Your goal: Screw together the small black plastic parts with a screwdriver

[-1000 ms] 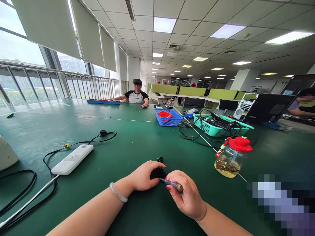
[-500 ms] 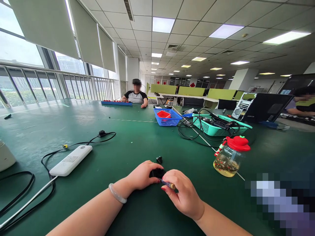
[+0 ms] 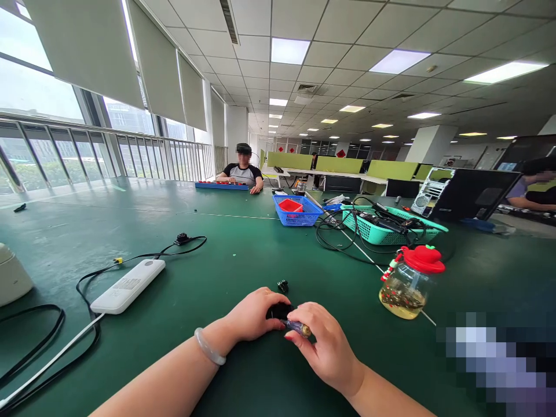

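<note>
My left hand (image 3: 256,314) is closed around a small black part (image 3: 280,311), mostly hidden by the fingers, low over the green table (image 3: 234,382). Thumb and fingers of my right hand (image 3: 324,343) pinch a slim purple tool (image 3: 297,328) with a gold end, like a small screwdriver. Its far end points at the black part; whether it touches is hidden. Just beyond my left fingers lies a small black piece (image 3: 282,286) with short prongs.
A white power bank (image 3: 128,286) with cables lies left. To the right stands a red-lidded jar (image 3: 403,295) of tea. Farther back are a blue basket (image 3: 297,219) and a teal basket (image 3: 373,233) of cables. A person (image 3: 243,172) sits at the far side by a blue tray (image 3: 221,186).
My hands keep nearly the same hold and pose. The view has shifted slightly. Across the table, the blue tray has moved a little to the right, closer to the seated person.
</note>
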`<action>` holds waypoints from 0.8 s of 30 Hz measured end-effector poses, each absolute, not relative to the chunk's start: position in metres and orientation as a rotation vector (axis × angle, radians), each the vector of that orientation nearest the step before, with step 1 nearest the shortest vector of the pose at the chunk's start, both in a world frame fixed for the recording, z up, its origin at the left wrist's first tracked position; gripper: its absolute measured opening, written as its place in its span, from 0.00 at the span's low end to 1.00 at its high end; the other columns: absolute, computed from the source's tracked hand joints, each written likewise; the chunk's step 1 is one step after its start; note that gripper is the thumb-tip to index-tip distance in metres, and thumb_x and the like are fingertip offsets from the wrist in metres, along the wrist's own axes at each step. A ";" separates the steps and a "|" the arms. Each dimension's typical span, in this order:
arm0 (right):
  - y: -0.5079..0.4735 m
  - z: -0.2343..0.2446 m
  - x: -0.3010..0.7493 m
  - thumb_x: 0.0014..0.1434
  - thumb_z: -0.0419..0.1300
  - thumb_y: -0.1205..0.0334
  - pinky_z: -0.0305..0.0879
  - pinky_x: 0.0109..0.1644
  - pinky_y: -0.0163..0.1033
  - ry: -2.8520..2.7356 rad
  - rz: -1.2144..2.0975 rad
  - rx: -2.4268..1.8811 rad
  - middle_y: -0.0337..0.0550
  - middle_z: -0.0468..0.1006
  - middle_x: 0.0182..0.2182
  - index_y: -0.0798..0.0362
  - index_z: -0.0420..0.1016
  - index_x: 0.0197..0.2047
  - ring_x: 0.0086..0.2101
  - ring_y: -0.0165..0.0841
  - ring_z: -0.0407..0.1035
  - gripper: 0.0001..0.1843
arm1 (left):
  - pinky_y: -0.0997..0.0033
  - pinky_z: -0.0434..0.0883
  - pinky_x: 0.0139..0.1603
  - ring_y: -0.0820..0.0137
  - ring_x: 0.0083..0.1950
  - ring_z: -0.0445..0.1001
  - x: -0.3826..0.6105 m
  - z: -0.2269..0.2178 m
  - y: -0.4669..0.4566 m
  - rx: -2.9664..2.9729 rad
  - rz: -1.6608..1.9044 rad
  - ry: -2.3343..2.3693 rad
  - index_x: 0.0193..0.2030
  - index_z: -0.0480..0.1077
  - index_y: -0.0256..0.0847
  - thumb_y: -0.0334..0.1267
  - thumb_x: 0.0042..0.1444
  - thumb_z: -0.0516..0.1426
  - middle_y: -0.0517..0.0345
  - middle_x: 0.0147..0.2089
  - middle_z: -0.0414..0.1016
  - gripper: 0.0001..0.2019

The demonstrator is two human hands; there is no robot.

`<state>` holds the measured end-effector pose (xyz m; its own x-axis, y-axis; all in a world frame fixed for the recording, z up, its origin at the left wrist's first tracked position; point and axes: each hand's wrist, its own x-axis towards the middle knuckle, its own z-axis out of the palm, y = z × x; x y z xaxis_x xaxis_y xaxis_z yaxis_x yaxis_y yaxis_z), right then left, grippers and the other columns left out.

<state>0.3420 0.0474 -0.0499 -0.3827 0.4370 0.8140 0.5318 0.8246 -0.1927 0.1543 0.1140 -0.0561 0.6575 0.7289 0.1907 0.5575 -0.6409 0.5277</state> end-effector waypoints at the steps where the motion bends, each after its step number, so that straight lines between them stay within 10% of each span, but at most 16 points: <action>1: 0.047 -0.050 0.342 0.68 0.52 0.59 0.70 0.37 0.41 -2.031 -0.120 -0.720 0.41 0.77 0.31 0.49 0.66 0.46 0.33 0.35 0.72 0.06 | 0.63 0.69 0.51 0.63 0.48 0.73 0.154 -0.056 0.114 2.450 0.546 1.006 0.52 0.71 0.48 0.41 0.51 0.62 0.55 0.46 0.77 0.20; 12: 0.045 -0.052 0.343 0.65 0.56 0.64 0.66 0.49 0.49 -1.982 -0.206 -0.684 0.39 0.75 0.30 0.51 0.66 0.45 0.30 0.32 0.70 0.05 | 0.62 0.69 0.51 0.63 0.48 0.73 0.152 -0.061 0.119 2.390 0.536 1.058 0.52 0.71 0.49 0.41 0.49 0.63 0.55 0.46 0.76 0.21; 24: 0.053 -0.058 0.352 0.64 0.55 0.66 0.72 0.39 0.42 -1.781 -0.131 -0.859 0.44 0.76 0.34 0.49 0.67 0.45 0.35 0.36 0.71 0.07 | 0.60 0.68 0.57 0.62 0.53 0.72 0.152 -0.060 0.120 2.405 0.618 0.992 0.51 0.70 0.48 0.36 0.48 0.64 0.56 0.52 0.75 0.21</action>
<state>0.3517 0.0527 -0.0580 -0.1365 0.4845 0.8641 0.6056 0.7311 -0.3143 0.1515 0.1197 -0.0602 0.6386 0.7356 0.2261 0.5273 -0.6322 0.5677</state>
